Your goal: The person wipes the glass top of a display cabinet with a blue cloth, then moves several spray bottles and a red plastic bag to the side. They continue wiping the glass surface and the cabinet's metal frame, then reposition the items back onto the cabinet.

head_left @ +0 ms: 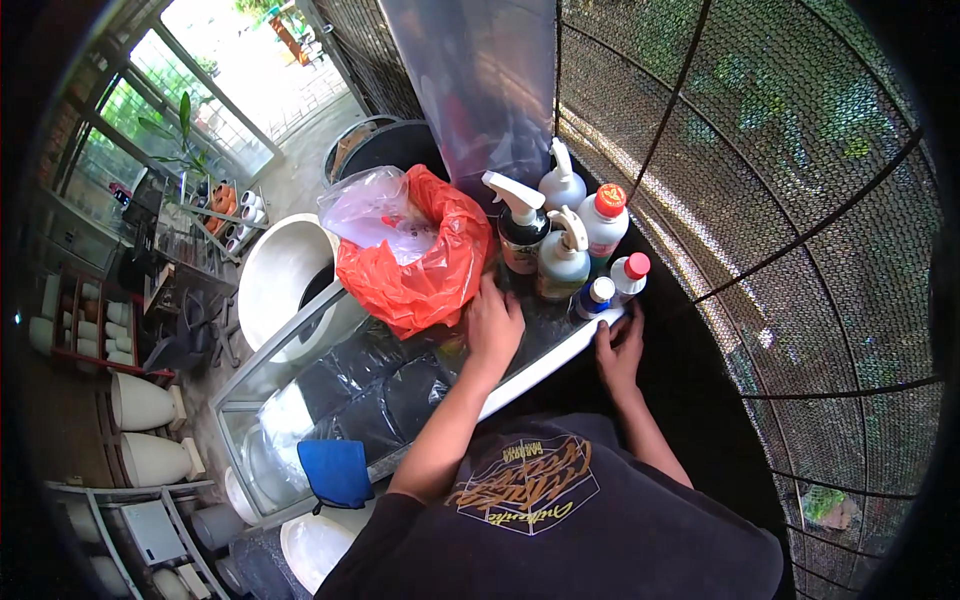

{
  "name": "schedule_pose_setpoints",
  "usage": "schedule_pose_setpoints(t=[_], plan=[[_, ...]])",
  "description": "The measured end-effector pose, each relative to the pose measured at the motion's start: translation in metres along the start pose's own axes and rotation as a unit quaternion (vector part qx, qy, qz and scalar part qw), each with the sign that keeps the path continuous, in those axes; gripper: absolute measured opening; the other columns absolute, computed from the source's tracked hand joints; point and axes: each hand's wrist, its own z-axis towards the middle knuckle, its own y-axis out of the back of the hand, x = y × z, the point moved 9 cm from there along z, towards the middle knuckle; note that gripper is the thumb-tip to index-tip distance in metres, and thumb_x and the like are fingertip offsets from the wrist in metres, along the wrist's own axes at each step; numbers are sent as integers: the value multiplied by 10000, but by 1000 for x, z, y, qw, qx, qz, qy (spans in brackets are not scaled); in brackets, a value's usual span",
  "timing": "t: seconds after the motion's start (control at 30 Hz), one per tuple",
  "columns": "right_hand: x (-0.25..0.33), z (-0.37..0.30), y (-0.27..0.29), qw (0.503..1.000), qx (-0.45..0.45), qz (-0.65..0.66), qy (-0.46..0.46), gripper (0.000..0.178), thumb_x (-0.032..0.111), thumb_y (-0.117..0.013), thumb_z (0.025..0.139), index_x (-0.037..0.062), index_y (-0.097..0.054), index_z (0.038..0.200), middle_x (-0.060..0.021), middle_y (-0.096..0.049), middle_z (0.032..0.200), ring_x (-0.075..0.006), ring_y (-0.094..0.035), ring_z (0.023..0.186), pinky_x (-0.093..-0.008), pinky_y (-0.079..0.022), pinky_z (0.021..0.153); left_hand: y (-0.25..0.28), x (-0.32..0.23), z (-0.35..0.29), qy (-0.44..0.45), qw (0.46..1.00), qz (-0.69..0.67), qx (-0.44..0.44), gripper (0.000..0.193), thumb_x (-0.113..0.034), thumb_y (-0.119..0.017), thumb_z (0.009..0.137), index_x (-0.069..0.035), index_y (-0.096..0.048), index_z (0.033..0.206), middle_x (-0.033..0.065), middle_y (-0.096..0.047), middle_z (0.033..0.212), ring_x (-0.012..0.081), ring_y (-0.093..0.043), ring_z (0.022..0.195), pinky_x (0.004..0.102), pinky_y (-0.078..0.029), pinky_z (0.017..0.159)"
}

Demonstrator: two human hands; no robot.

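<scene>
Nearest the viewer, the person's dark printed shirt (610, 510) comes close to the white front edge of the counter (535, 378), a stance that probably keeps both arms short and steady. The right hand (622, 352) meets the counter's edge beside the small red-capped bottle (629, 282), its fingers curled; whether its grip closes on the rim or the bottle cannot be told, though the position would suit bracing. The left hand (495, 328) reaches over the counter to the lower right side of the orange bag (440, 285), fingertips between bag and bottles; how wide its grip stands is hidden. The orange bag sits on the counter, left of the bottles, its mouth spread around a clear plastic bag (385, 215), perhaps as a liner. The blue white-capped bottle (593, 298), the grey pump bottle (563, 268) and the dark spray bottle (521, 245) stand upright and clustered at the counter's right end, presumably to keep nozzles uppermost and within reach. Left of them lie black packs (380, 385) under clear film, likely wrapped against dust. Beyond rise a translucent sheet (480, 80) and, to the right, a mesh screen (800, 230).
</scene>
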Motion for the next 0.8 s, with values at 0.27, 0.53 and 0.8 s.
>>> schedule_pose_setpoints(t=[0.27,0.53,0.8], plan=[[-6,2,0,1000,1,1,-3,705,111,-693,879,-33,-347,1476,-15,-453,723,-116,-463,663,-261,-431,657,-28,8,32,39,963,131,232,422,-137,-566,856,-6,-571,1257,298,-682,888,463,-673,858,575,-526,791],[-9,2,0,1000,-10,-5,-8,706,102,-696,868,-26,-357,1474,-8,-455,712,-109,-460,645,-262,-428,636,-2,-9,3,-12,979,27,204,233,-153,-592,898,22,-681,1022,247,-701,959,449,-668,898,547,-516,813],[-9,1,1,1000,-19,-3,7,691,104,-693,872,-27,-367,1468,-12,-449,687,-114,-458,626,-272,-424,615,25,7,-10,51,991,-26,121,320,-274,-782,814,-11,-713,982,161,-625,712,345,-642,711,442,-498,686]])
